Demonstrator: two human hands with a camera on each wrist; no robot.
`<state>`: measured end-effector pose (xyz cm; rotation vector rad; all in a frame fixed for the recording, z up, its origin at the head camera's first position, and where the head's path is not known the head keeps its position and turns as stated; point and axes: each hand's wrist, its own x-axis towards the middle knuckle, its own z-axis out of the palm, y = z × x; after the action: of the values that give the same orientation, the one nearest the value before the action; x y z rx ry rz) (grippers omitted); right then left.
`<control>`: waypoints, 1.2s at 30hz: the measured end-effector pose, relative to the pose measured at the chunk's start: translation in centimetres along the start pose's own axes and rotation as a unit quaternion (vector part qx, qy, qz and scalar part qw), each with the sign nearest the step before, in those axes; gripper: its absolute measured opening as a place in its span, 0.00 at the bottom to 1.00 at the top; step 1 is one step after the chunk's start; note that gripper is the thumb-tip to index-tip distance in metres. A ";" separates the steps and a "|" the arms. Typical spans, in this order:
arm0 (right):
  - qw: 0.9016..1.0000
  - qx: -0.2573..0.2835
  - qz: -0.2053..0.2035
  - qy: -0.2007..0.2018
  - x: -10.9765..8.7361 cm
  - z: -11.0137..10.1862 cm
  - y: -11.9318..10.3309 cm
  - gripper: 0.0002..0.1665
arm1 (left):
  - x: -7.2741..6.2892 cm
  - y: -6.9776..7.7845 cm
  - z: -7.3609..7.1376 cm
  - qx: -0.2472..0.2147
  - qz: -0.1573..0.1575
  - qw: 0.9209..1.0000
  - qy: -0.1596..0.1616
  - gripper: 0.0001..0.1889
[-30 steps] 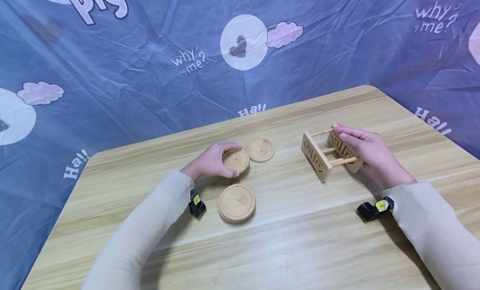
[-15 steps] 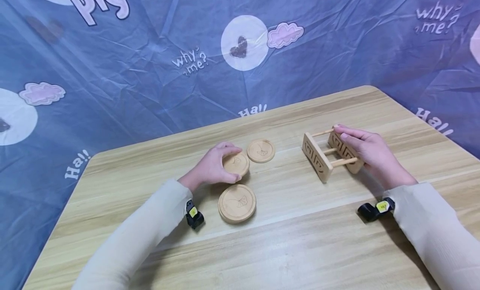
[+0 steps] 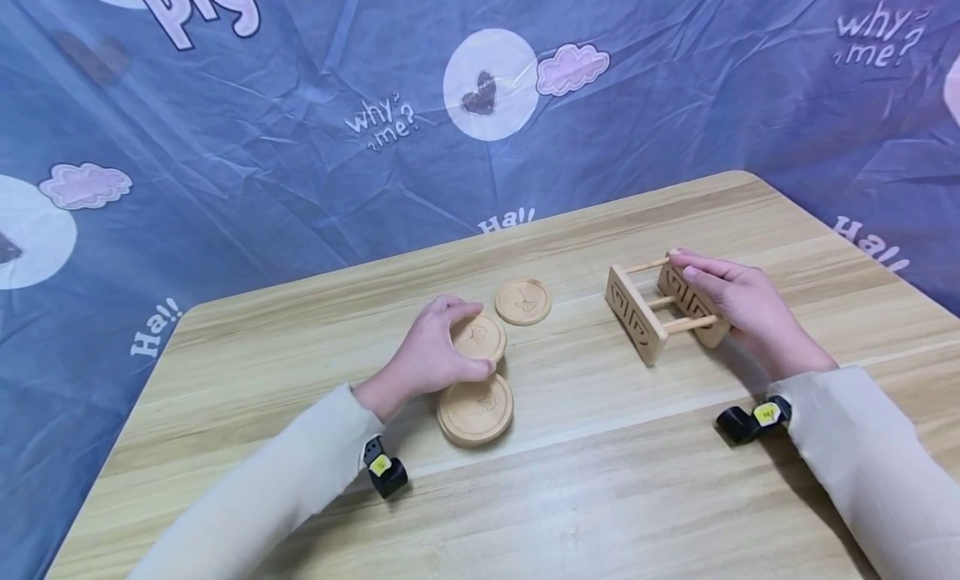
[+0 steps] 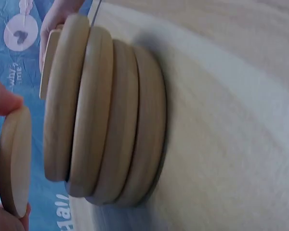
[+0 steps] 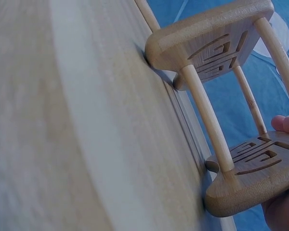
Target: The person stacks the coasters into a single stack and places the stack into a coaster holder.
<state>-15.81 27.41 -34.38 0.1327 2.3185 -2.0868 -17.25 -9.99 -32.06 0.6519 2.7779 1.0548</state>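
Observation:
In the head view my left hand (image 3: 431, 351) pinches a round wooden coaster (image 3: 482, 338) by its rim, thumb on the near side and fingers on the far side. Below it stands a stack of coasters (image 3: 476, 417), partly covered by the hand. The left wrist view shows the held coaster (image 4: 20, 166) raised apart from the stack (image 4: 120, 125) of several thick discs. My right hand (image 3: 750, 313) grips the right side panel of a wooden coaster holder (image 3: 637, 317), which has fretwork panels joined by dowels. In the right wrist view that holder (image 5: 260, 168) stands on the table.
Another coaster (image 3: 523, 302) with an engraved leaf lies flat farther back on the wood-grain table (image 3: 600, 497). A blue printed cloth (image 3: 300, 147) hangs behind the table's back edge. Each wrist wears a black camera (image 3: 387, 477).
My left hand has drawn the coaster away from the far one, nearer to me and slightly right, over the stack's back edge. The right hand and holder have stayed in place.

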 end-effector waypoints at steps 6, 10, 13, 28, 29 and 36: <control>1.000 0.004 0.006 -0.003 0.0 0.1 0.0 0.25 | -1.4 0.5 0.1 -0.001 -0.028 1.000 0.011 0.43; 1.000 0.001 0.012 -0.006 -0.1 0.0 -0.1 0.25 | -2.3 0.9 0.4 -0.013 -0.063 0.998 0.022 0.43; 1.000 0.010 0.014 -0.006 -0.1 0.0 -0.1 0.24 | -3.0 1.2 0.7 -0.015 -0.066 0.997 0.032 0.43; 1.000 0.007 0.018 -0.004 0.0 -0.2 -0.1 0.25 | -5.4 2.5 2.8 -0.049 -0.057 0.997 0.027 0.43; 1.000 0.003 0.019 -0.004 0.0 -0.1 -0.1 0.26 | -5.5 2.5 2.8 -0.048 -0.054 0.997 0.026 0.43; 1.000 -0.004 0.011 -0.004 0.1 0.0 -0.1 0.26 | -5.8 2.4 3.1 -0.045 -0.042 0.998 0.029 0.44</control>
<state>-15.93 27.45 -34.33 0.1497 2.3099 -2.0629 -10.37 -8.94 -33.15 0.4966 2.7601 1.1928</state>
